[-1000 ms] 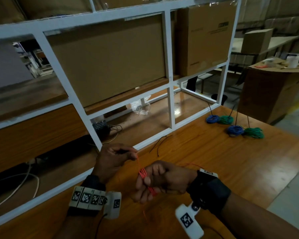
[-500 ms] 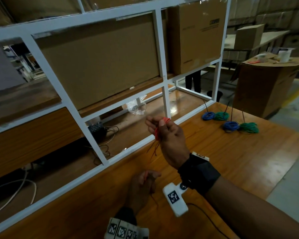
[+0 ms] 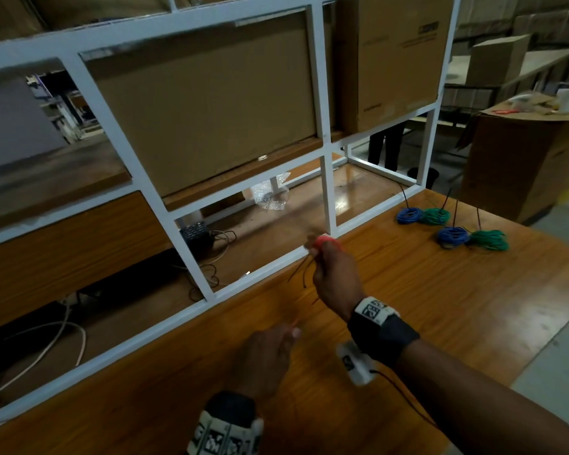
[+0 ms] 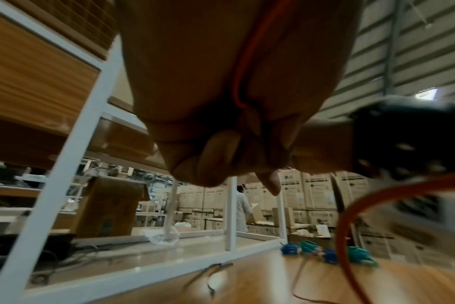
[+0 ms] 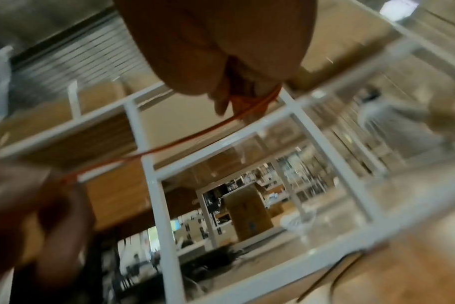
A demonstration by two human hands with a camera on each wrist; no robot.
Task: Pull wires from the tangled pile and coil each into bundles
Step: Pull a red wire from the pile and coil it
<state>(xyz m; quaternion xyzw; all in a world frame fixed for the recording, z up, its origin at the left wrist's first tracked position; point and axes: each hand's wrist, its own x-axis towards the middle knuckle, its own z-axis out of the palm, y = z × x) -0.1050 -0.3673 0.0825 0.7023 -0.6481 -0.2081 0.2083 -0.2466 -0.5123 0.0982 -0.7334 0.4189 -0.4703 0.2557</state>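
My right hand (image 3: 322,254) is raised over the wooden table (image 3: 440,307), gripping small loops of red wire (image 3: 324,240) wound round its fingers. A strand of the red wire (image 5: 185,142) runs taut from those fingers down to my left hand (image 3: 276,343), which pinches it lower and nearer to me. In the left wrist view the red wire (image 4: 249,61) lies along the palm under curled fingers. A thin dark wire (image 3: 301,270) lies on the table below my right hand.
Two blue coils (image 3: 408,215) (image 3: 452,234) and two green coils (image 3: 436,215) (image 3: 488,239) lie at the table's far right. A white metal shelf frame (image 3: 327,192) with cardboard boxes (image 3: 204,103) stands behind the table. A person in white (image 4: 243,207) stands far off.
My hands were close together winding the wire; the right hand has since lifted up and away with the loops, while the left dropped toward me, stretching the strand between them.
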